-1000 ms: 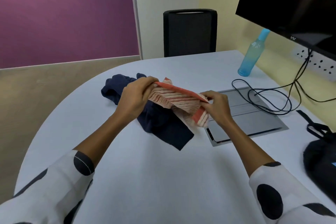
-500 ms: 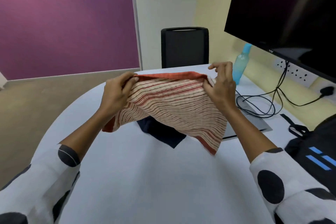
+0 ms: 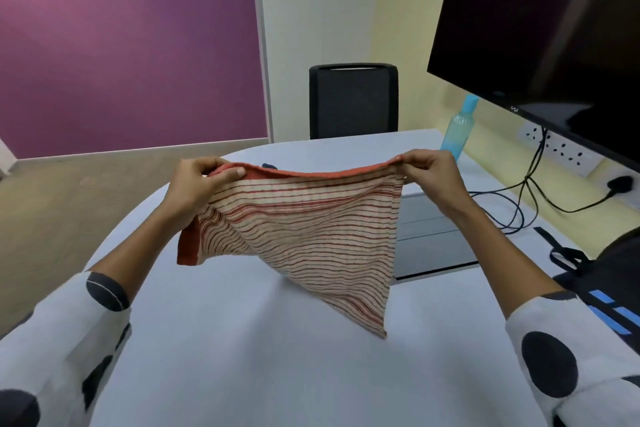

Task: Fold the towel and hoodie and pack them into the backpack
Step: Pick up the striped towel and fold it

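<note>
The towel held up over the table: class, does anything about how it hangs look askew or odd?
Yes. The towel hangs lopsided: its lower edge slants from a short corner under the left hand to a long point below the right hand. Both hands pinch the top orange edge, which sags slightly between them.

a: where could a hand pass?
b: the lower middle of the frame, bare desk [image 3: 263, 364] under the hanging towel [image 3: 304, 236].
a: what blocks the right?
b: the backpack [image 3: 616, 288] at the right edge, cables [image 3: 519, 198] and a grey panel [image 3: 433, 236] beside the towel, the monitor [image 3: 540, 28] overhead, a bottle [image 3: 459, 128] below it.
a: and far off?
b: a chair [image 3: 353, 100] at the top centre.
</note>
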### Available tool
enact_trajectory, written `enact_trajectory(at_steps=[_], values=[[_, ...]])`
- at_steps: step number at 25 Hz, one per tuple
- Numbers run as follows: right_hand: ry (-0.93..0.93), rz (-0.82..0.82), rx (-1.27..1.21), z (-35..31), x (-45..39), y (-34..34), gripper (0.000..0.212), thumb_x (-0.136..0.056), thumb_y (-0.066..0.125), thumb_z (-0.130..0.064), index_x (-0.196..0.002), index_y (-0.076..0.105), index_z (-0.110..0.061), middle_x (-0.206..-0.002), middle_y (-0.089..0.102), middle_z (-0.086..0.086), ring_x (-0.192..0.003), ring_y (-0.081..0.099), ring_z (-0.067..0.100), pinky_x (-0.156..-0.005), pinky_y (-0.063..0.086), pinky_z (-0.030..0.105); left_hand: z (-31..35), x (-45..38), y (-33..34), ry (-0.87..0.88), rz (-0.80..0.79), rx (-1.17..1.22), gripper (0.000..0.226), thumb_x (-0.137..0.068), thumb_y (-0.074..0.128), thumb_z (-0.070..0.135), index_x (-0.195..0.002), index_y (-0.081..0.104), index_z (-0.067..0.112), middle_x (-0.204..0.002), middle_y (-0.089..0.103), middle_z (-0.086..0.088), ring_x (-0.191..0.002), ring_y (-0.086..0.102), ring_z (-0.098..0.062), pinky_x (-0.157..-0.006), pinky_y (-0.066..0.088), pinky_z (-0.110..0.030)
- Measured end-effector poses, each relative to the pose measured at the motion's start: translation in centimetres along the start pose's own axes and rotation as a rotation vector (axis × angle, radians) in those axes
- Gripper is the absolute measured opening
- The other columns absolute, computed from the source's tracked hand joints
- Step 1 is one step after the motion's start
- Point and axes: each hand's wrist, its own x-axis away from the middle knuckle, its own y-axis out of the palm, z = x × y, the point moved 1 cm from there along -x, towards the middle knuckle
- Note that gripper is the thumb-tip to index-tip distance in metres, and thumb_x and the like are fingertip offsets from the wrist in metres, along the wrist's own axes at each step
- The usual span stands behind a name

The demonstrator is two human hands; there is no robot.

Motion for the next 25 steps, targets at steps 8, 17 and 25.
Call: enact_trajectory(at_steps=[8, 17, 25], values=[[0.280, 0.223, -0.365, -0.1, -4.4, 1.8, 0.012, -0.089, 0.059, 0.002, -0.082, 0.064, -0.006, -0.084, 0.070, 0.019, -0.074, 0.072, 0.030, -0.066, 0.061, 0.038, -4.4, -2.6, 1.5, 0.080, 0.055, -0.563, 0.011, -0.086, 0.068, 0.017, -0.093, 0.074, 0.012, -0.090, 0.065, -0.004, -0.079, 0.057, -0.021, -0.062, 0.044, -0.028], [0.098, 0.344, -0.600, -2.0, -9.1, -1.6, 0.014, -0.071, 0.073, -0.006, -0.082, 0.066, -0.001, -0.073, 0.072, 0.006, -0.081, 0.070, 0.024, -0.079, 0.057, 0.035, -3.4, -5.6, 0.3, -0.053, 0.396, -0.710, 0.022, -0.091, 0.052, 0.006, -0.099, 0.072, 0.004, -0.084, 0.066, -0.017, -0.071, 0.053, -0.030, -0.062, 0.040, -0.035], [0.070, 0.304, -0.642, 0.1, -2.8, -5.3, 0.015, -0.074, 0.070, -0.001, -0.088, 0.063, 0.002, -0.080, 0.070, 0.012, -0.088, 0.068, 0.033, -0.085, 0.056, 0.041, 1.7, -0.2, -1.4, 0.222, 0.528, -0.438, 0.020, -0.091, 0.060, 0.013, -0.103, 0.073, 0.006, -0.095, 0.073, -0.012, -0.084, 0.068, -0.024, -0.081, 0.051, -0.028]])
